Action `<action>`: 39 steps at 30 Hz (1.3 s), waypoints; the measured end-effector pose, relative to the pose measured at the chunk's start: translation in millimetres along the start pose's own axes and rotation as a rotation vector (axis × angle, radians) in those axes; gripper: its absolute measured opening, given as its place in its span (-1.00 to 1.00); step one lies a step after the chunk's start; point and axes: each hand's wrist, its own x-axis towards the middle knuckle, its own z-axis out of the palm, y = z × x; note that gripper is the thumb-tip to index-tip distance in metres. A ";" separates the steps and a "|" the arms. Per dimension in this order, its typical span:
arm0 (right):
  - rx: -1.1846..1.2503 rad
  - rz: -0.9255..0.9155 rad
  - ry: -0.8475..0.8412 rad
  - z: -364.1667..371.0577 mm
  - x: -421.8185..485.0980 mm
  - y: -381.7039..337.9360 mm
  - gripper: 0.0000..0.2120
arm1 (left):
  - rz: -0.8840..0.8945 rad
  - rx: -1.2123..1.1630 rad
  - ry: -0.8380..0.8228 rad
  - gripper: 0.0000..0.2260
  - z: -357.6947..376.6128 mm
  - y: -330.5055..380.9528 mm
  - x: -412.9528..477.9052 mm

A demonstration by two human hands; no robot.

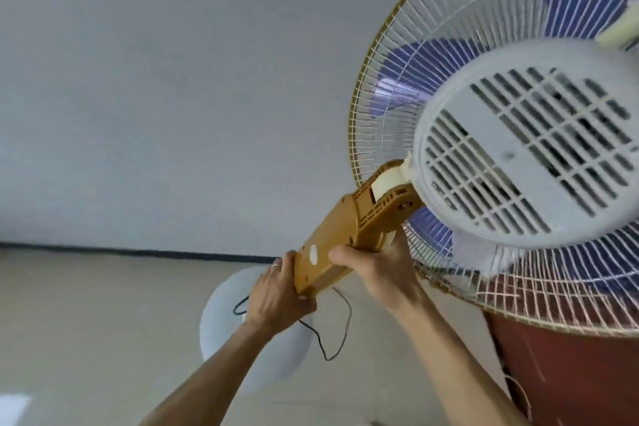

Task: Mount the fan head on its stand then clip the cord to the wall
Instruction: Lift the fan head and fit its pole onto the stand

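The fan head fills the right of the view: a white wire cage with a gold rim, blue blades and a white slotted motor cover. Its tan plastic neck slants down to the left. My left hand grips the neck's lower end. My right hand clasps the neck higher up, just under the cage. A thin black cord loops down from the neck over the round white stand base on the floor below. No stand pole is visible.
A pale grey wall stands ahead, with a dark skirting line where it meets the beige floor. A dark red object sits at the lower right under the cage.
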 end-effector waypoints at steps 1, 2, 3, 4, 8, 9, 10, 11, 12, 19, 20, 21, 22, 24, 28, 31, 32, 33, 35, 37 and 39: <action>0.004 -0.014 -0.042 23.8 1.0 -4.3 -0.80 | -0.036 -0.002 0.020 -0.25 -14.2 -21.0 -9.8; 0.003 -0.032 -0.094 52.6 0.9 -10.5 -0.82 | -0.076 -0.003 0.048 -0.25 -30.6 -45.6 -22.3; 0.002 -0.049 -0.140 82.2 0.8 -15.7 -0.83 | -0.109 -0.008 0.078 -0.26 -47.1 -70.1 -35.1; 0.003 -0.057 -0.177 106.3 -0.6 -21.3 -0.83 | -0.133 -0.014 0.101 -0.27 -60.2 -90.8 -46.6; 0.025 -0.090 -0.341 209.8 -10.7 -41.0 -0.81 | -0.229 -0.018 0.169 -0.26 -111.7 -178.2 -95.5; 0.035 -0.097 -0.376 242.1 -13.5 -46.4 -0.81 | -0.256 -0.021 0.186 -0.26 -126.4 -206.1 -109.6; 0.048 -0.096 -0.407 267.5 -16.4 -51.0 -0.81 | -0.279 -0.015 0.206 -0.26 -138.1 -227.3 -121.5; 0.062 -0.099 -0.429 283.6 -18.4 -53.6 -0.80 | -0.299 -0.001 0.213 -0.27 -146.7 -241.3 -128.8; 0.073 -0.102 -0.471 310.1 -21.5 -56.5 -0.79 | -0.332 0.004 0.226 -0.26 -157.6 -263.5 -141.8; 0.111 -0.138 -0.681 441.3 -21.5 -73.8 -0.82 | -0.494 0.045 0.313 -0.24 -221.4 -368.5 -197.4; 0.123 -0.146 -0.726 463.1 -18.7 -78.3 -0.81 | -0.530 0.052 0.337 -0.23 -231.3 -384.3 -204.1; 0.125 -0.163 -0.768 485.1 -14.4 -80.1 -0.80 | -0.566 0.061 0.371 -0.23 -240.3 -399.0 -210.4; 0.120 -0.182 -0.807 504.9 -10.8 -82.0 -0.79 | -0.602 0.068 0.402 -0.22 -249.1 -410.1 -215.7; 0.114 -0.208 -0.873 540.4 -4.3 -86.6 -0.75 | -0.675 0.074 0.444 -0.21 -265.2 -429.9 -223.8; 0.134 -0.269 -0.949 608.2 3.9 -98.1 -0.72 | -0.785 0.062 0.529 -0.27 -289.8 -471.1 -240.4; 0.147 -0.292 -1.019 659.1 5.3 -108.9 -0.72 | -0.859 0.073 0.557 -0.28 -310.0 -505.4 -253.7; 0.154 -0.306 -1.038 677.1 5.4 -113.1 -0.72 | -0.873 0.076 0.564 -0.26 -317.4 -517.6 -257.7; 0.162 -0.316 -1.053 701.5 5.2 -116.5 -0.72 | -0.887 0.079 0.581 -0.25 -326.3 -534.5 -262.6; 0.173 -0.314 -1.074 748.2 3.9 -122.5 -0.74 | -0.914 0.069 0.597 -0.25 -343.2 -570.1 -272.3; 0.178 -0.295 -1.110 785.2 2.1 -129.5 -0.76 | -0.916 0.066 0.605 -0.26 -359.2 -597.6 -279.5; 0.172 -0.287 -1.110 838.4 -6.0 -131.2 -0.76 | -0.913 0.051 0.604 -0.27 -372.7 -642.4 -293.3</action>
